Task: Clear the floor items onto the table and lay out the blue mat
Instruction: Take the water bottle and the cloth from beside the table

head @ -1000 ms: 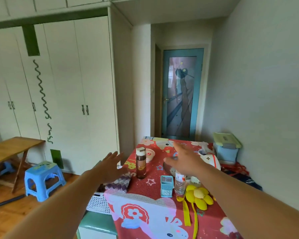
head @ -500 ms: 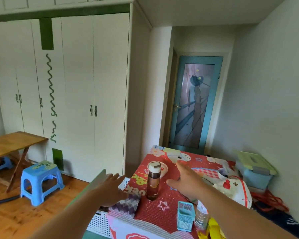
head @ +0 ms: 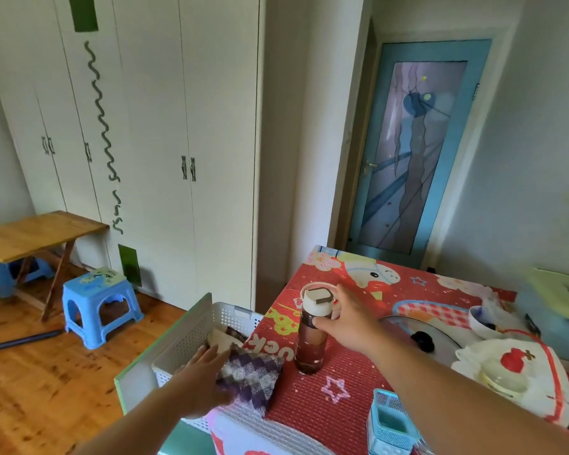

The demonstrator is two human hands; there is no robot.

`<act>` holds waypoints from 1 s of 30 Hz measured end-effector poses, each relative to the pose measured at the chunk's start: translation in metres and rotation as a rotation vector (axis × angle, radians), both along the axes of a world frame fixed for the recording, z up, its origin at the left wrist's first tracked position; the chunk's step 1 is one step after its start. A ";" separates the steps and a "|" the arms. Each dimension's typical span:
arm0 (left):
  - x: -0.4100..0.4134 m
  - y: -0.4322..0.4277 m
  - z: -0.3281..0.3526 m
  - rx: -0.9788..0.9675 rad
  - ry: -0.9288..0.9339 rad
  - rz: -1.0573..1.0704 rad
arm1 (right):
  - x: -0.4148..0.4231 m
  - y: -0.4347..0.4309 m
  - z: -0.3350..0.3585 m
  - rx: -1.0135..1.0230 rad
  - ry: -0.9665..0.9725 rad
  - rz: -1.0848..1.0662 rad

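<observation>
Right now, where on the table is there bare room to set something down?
The star patch between brown bottle and blue basket, and the far end by the door. Crowded right: pot lid, bowl, food cover.

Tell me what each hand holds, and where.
The right hand grips the brown bottle just under its white cap. The left hand rests on the purple checked cloth; a grip there cannot be told.
</observation>
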State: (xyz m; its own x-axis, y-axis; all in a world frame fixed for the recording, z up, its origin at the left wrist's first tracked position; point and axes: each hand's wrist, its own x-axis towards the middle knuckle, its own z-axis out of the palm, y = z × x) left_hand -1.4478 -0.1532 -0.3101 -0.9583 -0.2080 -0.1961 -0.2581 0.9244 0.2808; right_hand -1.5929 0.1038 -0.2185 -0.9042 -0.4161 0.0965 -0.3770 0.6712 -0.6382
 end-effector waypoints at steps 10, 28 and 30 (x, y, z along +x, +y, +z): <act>-0.033 -0.020 -0.100 0.128 0.093 0.263 | -0.077 -0.041 -0.083 -0.002 -0.039 -0.087; -0.060 -0.013 -0.162 0.067 0.218 0.377 | -0.091 -0.055 -0.132 -0.390 0.088 -0.176; -0.060 -0.012 -0.157 0.039 0.276 0.358 | -0.087 -0.053 -0.133 -0.402 0.073 -0.180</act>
State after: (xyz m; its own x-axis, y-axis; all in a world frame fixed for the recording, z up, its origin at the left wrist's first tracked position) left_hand -1.5079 -0.1654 -0.4673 -0.8447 -0.5336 0.0420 -0.4707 0.7779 0.4164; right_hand -1.6797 0.0513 -0.3513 -0.9436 -0.1692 0.2848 -0.3307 0.4343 -0.8379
